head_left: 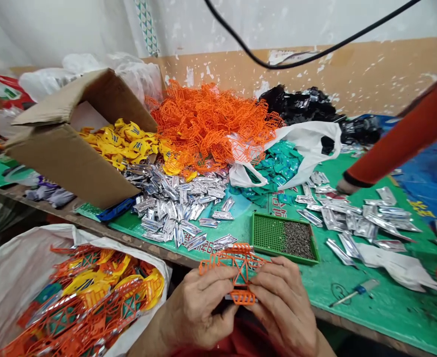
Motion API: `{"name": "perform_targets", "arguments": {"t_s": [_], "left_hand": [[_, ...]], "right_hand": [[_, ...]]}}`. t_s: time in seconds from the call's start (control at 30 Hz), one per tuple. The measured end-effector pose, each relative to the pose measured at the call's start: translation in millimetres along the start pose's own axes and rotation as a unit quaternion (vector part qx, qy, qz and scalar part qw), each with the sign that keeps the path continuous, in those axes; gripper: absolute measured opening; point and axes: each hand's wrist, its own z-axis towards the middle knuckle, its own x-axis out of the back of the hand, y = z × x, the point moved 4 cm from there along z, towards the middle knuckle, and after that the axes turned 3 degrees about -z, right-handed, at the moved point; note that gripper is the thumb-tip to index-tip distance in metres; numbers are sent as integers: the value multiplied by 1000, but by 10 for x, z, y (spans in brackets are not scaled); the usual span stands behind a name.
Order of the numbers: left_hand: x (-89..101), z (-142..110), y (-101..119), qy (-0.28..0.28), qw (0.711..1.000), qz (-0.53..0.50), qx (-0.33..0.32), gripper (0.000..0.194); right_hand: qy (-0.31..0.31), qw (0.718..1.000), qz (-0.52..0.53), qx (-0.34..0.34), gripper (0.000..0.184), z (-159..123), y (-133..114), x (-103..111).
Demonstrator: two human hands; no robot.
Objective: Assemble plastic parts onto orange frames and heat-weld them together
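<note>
The left hand (198, 307) and right hand (281, 307) are together, clamped on an orange plastic lattice piece (243, 270) at the near edge of the green workbench (355, 292). To the left, a white sack (28, 263) holds mixed orange lattice and yellow pieces (92, 292). Ahead, a green pegged tray (266, 235) holds small dark parts (298, 239) in one half. A white plastic bag (311, 141) holds teal pieces (278, 166). A cardboard box (66, 163) lies tilted on the bench.

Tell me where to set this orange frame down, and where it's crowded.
Bare green mat lies lower right, between the small screwdriver, the white plastic sheet and the front edge; a smaller patch lies below the green tray. The silver pieces and orange frames are crowded.
</note>
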Motion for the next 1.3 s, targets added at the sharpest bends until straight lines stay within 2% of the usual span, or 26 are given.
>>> {"name": "perform_targets", "arguments": {"t_s": [0.13, 0.33, 0.87, 1.1, 1.3], "left_hand": [[2, -2, 16, 25, 998, -35, 36, 34], [1, -59, 32, 34, 998, -28, 39, 22], [75, -136, 26, 34, 996, -60, 47, 23], [82, -128, 23, 22, 998, -41, 45, 21], [99, -133, 18, 43, 998, -32, 40, 18]], "right_hand": [[11, 999, -29, 19, 7, -80, 7, 25], [18, 997, -69, 26, 5, -164, 12, 41], [1, 995, -97, 34, 7, -165, -39, -14], [10, 995, -88, 38, 2, -148, -37, -43], [3, 996, -82, 27, 2, -164, -24, -50]]}}
